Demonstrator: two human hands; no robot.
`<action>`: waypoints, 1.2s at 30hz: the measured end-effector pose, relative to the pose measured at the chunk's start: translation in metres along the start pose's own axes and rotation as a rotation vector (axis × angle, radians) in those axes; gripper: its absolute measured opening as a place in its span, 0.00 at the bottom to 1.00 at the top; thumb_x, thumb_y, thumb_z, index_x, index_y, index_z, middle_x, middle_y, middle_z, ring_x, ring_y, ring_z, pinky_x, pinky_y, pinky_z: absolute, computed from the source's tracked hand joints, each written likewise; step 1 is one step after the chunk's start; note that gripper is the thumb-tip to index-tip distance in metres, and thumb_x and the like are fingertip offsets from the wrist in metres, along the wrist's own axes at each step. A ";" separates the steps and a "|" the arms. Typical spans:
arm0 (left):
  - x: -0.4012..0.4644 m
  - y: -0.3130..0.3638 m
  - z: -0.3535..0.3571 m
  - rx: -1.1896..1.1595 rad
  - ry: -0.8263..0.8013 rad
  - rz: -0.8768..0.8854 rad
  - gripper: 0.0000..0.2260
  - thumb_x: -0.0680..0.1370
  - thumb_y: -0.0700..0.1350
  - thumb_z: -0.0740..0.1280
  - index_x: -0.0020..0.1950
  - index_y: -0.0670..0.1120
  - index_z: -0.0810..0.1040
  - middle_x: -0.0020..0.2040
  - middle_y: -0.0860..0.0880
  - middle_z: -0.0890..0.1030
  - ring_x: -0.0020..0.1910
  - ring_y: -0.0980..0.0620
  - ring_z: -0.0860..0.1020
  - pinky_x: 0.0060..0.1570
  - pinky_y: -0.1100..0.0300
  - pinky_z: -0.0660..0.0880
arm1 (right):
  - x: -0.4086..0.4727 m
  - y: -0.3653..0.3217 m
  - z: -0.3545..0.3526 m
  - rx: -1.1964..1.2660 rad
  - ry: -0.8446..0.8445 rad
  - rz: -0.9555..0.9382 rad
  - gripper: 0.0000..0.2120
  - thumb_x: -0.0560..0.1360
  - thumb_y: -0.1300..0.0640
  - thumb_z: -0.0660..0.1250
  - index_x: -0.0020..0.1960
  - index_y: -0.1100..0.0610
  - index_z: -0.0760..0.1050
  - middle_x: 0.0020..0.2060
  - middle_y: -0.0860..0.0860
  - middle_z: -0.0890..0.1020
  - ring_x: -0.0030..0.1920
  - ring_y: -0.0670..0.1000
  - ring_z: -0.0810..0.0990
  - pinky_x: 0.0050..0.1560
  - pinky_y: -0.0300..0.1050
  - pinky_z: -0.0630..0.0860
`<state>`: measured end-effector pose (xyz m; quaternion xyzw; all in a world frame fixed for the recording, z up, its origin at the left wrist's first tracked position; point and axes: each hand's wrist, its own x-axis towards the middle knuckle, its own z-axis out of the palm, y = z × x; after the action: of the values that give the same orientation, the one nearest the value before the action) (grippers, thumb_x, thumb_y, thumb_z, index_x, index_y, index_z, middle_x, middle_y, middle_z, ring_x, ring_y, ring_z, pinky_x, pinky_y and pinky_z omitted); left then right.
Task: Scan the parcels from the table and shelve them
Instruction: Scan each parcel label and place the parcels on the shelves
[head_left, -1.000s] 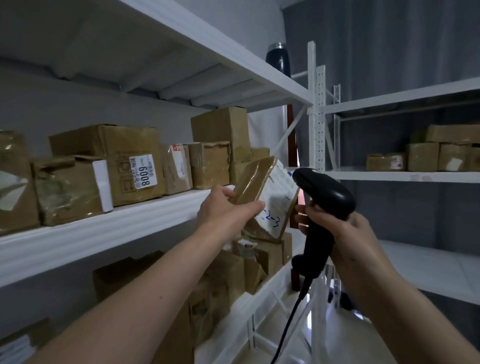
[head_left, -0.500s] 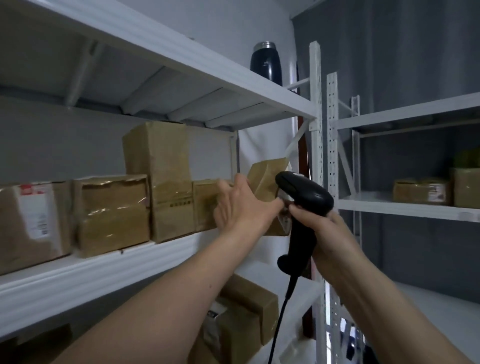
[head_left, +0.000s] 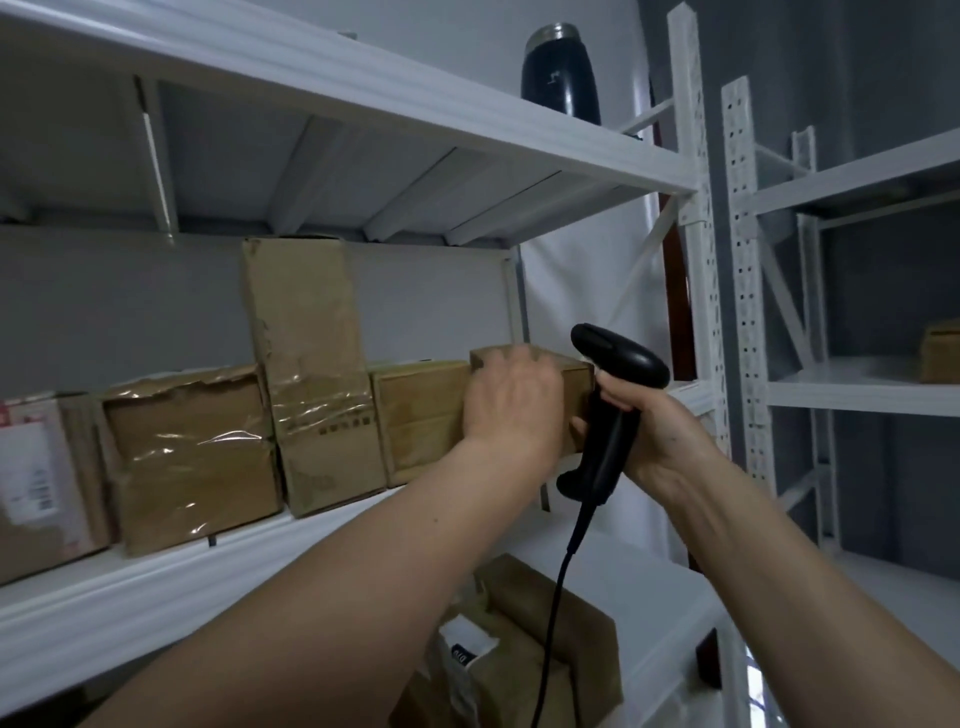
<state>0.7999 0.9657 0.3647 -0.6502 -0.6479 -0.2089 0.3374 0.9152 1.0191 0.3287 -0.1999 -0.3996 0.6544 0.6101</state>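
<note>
On the middle shelf (head_left: 156, 577), a small brown parcel (head_left: 574, 371) sits at the right end of the box row, touching its neighbour box (head_left: 421, 415). Left hand (head_left: 511, 400) lies over its front, fingers blurred, grip unclear. Right hand (head_left: 644, 421) clutches the black scanner (head_left: 613, 395). Up top stands a dark flask (head_left: 561, 73).

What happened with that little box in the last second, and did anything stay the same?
The left hand carried the small parcel from in front of the barcode scanner up onto the shelf, beside the other boxes, and is still on it. The right hand kept gripping the scanner throughout. The black flask on top did not move.
</note>
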 end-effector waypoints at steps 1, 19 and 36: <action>0.003 -0.001 -0.002 0.065 0.001 0.025 0.14 0.79 0.44 0.66 0.64 0.44 0.72 0.60 0.44 0.75 0.59 0.44 0.71 0.48 0.55 0.67 | 0.004 0.002 0.002 0.003 0.003 0.007 0.11 0.75 0.63 0.68 0.57 0.63 0.77 0.49 0.58 0.81 0.51 0.57 0.81 0.46 0.49 0.80; 0.003 -0.010 -0.022 0.112 -0.052 -0.051 0.14 0.78 0.36 0.64 0.63 0.43 0.70 0.62 0.44 0.68 0.53 0.44 0.77 0.40 0.55 0.65 | 0.004 0.028 0.018 -0.047 0.058 -0.064 0.07 0.73 0.64 0.70 0.51 0.60 0.78 0.42 0.56 0.80 0.45 0.54 0.79 0.56 0.54 0.76; -0.258 -0.182 -0.059 -0.697 0.031 -0.614 0.09 0.75 0.42 0.72 0.51 0.56 0.80 0.45 0.59 0.82 0.38 0.61 0.77 0.43 0.64 0.77 | -0.176 0.136 0.116 -0.113 -0.400 0.172 0.17 0.66 0.62 0.71 0.55 0.61 0.78 0.43 0.57 0.83 0.45 0.54 0.82 0.50 0.47 0.79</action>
<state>0.6121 0.7305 0.2533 -0.4998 -0.6965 -0.5139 0.0310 0.7722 0.8272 0.2546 -0.1334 -0.5299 0.7073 0.4485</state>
